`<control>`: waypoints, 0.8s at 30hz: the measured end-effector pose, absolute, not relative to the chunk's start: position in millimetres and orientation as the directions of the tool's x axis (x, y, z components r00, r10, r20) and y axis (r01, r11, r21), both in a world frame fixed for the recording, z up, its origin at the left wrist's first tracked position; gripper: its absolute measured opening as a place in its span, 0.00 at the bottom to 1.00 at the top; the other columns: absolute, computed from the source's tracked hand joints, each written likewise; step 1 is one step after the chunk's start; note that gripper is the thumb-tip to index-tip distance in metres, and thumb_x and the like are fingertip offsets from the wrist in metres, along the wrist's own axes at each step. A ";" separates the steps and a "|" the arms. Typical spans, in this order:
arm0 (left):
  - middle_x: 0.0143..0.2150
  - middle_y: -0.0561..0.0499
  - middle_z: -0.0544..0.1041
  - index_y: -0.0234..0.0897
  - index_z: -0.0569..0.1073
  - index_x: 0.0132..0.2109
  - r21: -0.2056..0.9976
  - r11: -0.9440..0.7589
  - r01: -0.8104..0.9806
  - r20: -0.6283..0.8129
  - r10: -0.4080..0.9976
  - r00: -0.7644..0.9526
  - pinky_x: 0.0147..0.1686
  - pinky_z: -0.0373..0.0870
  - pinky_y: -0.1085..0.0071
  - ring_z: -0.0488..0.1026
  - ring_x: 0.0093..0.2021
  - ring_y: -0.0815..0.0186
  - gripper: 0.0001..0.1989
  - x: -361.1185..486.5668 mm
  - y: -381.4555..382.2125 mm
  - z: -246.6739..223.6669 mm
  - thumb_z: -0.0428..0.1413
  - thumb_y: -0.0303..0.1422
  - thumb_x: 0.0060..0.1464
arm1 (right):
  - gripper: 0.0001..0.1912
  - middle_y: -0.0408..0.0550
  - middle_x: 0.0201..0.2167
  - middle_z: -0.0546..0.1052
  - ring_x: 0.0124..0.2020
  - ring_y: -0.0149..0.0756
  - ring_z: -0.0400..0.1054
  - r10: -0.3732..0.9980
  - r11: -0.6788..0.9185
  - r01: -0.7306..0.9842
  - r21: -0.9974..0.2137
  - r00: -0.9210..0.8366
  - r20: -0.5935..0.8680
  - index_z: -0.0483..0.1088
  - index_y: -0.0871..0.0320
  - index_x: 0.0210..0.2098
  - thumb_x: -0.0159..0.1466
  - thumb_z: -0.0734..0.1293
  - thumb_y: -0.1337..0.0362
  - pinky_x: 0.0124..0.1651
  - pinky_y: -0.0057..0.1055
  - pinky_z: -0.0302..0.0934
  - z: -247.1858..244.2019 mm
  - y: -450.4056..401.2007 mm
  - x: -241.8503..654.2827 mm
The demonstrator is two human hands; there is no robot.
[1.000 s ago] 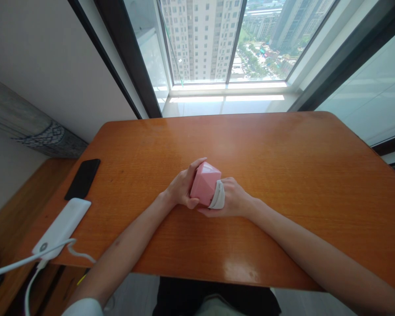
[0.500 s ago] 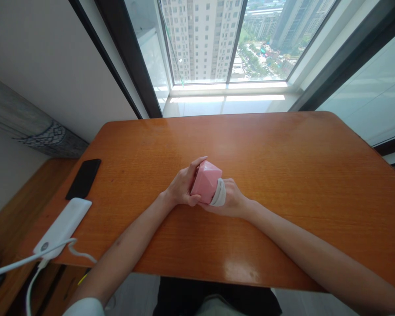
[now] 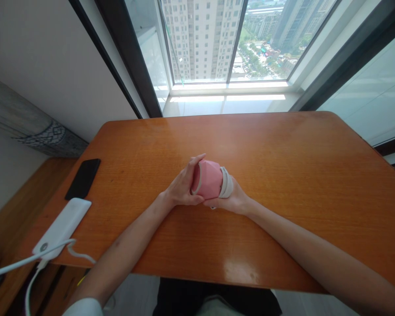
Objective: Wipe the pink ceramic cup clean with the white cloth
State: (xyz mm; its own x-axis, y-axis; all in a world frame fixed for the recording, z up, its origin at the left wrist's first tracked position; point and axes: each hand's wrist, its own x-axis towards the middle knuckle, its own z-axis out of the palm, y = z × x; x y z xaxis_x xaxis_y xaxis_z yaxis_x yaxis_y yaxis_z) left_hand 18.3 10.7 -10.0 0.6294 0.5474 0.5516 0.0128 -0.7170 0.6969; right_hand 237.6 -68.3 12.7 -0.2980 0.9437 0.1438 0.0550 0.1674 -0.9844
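Note:
A pink faceted object (image 3: 211, 179) with a pale rim on its left end is held between both hands above the middle of the table; its exact kind I cannot make out. My left hand (image 3: 183, 186) is wrapped around its left end, thumb below and fingers along the top. At its right end sits a white curved band (image 3: 227, 182), which my right hand (image 3: 235, 197) grips from the right and below. The right fingers are mostly hidden behind the object and the band. A small whitish bit shows under the right hand.
On the left of the wooden table (image 3: 283, 175) lie a black phone (image 3: 83, 179) and a white power bank (image 3: 62, 226). A white cable (image 3: 26, 263) runs from the power bank past my left forearm. Behind the far edge is a window (image 3: 217, 48).
The pink object has turned in my hands, so its pale left rim now shows. The white band has moved up and slightly right along with my right hand.

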 end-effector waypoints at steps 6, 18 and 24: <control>0.67 0.35 0.67 0.45 0.48 0.81 0.661 -0.750 -0.002 0.586 0.515 0.626 0.63 0.74 0.43 0.73 0.60 0.41 0.69 18.6 12.1 -10.7 0.64 0.75 0.44 | 0.43 0.48 0.43 0.85 0.39 0.42 0.78 0.936 -0.145 -0.250 -0.957 -0.349 -0.051 0.77 0.57 0.56 0.44 0.89 0.57 0.39 0.34 0.78 13.5 -60.0 243.3; 0.71 0.33 0.66 0.45 0.45 0.82 0.613 -0.787 0.069 0.553 0.490 0.674 0.62 0.76 0.45 0.74 0.64 0.38 0.75 19.0 12.6 -10.4 0.69 0.73 0.39 | 0.25 0.55 0.39 0.86 0.42 0.52 0.82 0.873 -0.291 -0.392 -0.873 -0.482 -0.074 0.79 0.58 0.47 0.53 0.77 0.52 0.43 0.43 0.79 28.3 -54.3 240.8; 0.72 0.33 0.66 0.45 0.45 0.82 0.611 -0.790 0.057 0.558 0.480 0.677 0.63 0.77 0.44 0.75 0.65 0.37 0.79 20.6 10.4 -8.3 0.77 0.65 0.33 | 0.24 0.55 0.34 0.86 0.36 0.48 0.83 0.864 -0.371 -0.432 -0.822 -0.485 -0.136 0.81 0.58 0.41 0.55 0.78 0.46 0.36 0.36 0.77 23.7 -50.4 247.2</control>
